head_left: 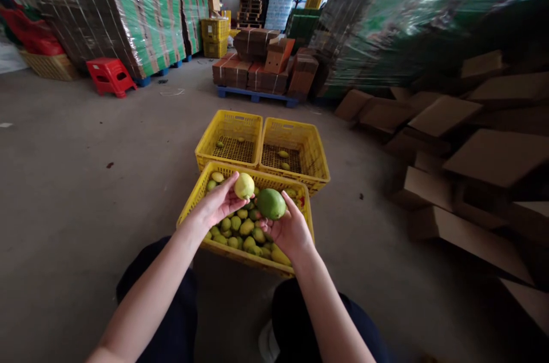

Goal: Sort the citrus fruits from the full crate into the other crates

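Note:
My left hand (221, 201) grips a pale yellow lemon (244, 186) between thumb and fingers. In my right hand (293, 227) is a larger, dark green lemon (271, 204), its skin smooth. The two fruits are held close together, slightly apart, above a yellow plastic crate (193, 194). Many yellow-green lemons (246, 228) fill much of this crate, partly hidden under my hands. Both wrists come in from the bottom of the view, over the crate's near side.
Behind stand two more yellow crates, a left one (206, 143) and a right one (317, 157), each with a few lemons. Flattened cartons (446, 117) lie along the right. A blue pallet (257, 95) bears bundled cardboard, and a red stool (110, 76) stands at left.

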`<state>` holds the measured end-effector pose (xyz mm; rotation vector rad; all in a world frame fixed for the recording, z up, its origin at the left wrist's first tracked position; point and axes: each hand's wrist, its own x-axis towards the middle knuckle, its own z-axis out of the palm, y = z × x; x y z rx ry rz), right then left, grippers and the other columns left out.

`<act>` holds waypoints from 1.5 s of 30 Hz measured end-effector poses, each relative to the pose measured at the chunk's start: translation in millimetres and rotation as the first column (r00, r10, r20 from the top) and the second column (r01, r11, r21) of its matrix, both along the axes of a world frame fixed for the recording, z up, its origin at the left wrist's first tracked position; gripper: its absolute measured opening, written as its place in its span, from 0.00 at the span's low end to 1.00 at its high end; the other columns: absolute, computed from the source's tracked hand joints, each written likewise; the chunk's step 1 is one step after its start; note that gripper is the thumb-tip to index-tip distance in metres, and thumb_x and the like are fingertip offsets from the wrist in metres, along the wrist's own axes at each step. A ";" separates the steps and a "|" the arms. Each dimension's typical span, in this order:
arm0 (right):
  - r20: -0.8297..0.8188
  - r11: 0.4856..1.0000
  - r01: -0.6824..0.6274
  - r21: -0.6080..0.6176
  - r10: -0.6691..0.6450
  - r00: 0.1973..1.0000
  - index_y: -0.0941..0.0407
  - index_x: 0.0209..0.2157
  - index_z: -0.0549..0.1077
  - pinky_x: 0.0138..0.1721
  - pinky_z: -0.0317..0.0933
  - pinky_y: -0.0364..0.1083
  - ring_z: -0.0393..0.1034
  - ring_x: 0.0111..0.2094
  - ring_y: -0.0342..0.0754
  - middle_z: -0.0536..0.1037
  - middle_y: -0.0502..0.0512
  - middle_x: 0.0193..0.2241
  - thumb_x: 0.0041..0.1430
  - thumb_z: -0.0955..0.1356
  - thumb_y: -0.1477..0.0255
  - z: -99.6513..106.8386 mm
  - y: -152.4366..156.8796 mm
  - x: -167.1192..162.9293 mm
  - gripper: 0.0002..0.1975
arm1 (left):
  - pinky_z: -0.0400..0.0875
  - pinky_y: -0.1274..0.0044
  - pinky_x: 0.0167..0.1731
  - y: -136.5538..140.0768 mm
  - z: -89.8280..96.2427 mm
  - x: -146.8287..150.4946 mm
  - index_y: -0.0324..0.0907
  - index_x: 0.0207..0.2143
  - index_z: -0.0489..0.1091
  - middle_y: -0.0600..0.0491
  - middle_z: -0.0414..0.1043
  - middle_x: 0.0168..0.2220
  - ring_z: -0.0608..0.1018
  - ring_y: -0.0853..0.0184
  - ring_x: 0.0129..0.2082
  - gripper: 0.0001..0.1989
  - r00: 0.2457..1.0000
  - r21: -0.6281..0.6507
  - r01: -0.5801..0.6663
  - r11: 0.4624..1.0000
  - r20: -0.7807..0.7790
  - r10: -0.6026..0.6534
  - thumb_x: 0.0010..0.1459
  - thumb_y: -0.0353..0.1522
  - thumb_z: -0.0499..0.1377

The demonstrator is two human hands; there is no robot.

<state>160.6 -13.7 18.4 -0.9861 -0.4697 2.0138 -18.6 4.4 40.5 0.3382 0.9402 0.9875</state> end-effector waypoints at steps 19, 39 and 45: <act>0.345 0.887 0.188 0.421 -0.348 0.872 0.54 0.31 0.75 0.28 0.67 0.45 0.72 0.26 0.47 0.79 0.51 0.27 0.45 0.75 0.54 5.0 -12.3 -0.5 0.19 | 0.63 0.87 0.15 4.0 -20.4 16.6 0.36 0.28 0.72 0.54 0.70 0.20 0.69 0.77 0.17 0.21 1.000 0.107 0.023 0.994 0.003 -0.023 0.51 0.47 0.66; 0.469 0.675 0.100 0.731 -0.604 0.644 0.50 0.45 0.75 0.44 0.69 0.49 0.75 0.38 0.50 0.80 0.51 0.37 0.43 0.78 0.64 -3.4 -18.1 -12.3 0.26 | 0.71 0.73 0.45 -3.0 -15.2 10.0 0.40 0.40 0.75 0.47 0.78 0.40 0.76 0.57 0.48 0.24 0.961 0.416 0.039 0.909 -0.266 0.080 0.41 0.40 0.73; 0.411 0.723 0.181 0.667 -0.558 0.721 0.51 0.42 0.74 0.41 0.69 0.49 0.75 0.36 0.50 0.81 0.51 0.34 0.41 0.78 0.64 2.9 -17.3 -7.9 0.24 | 0.70 0.73 0.46 -2.5 -16.0 12.9 0.40 0.37 0.76 0.48 0.78 0.36 0.78 0.58 0.45 0.15 0.959 0.419 0.039 0.907 -0.272 0.084 0.48 0.36 0.71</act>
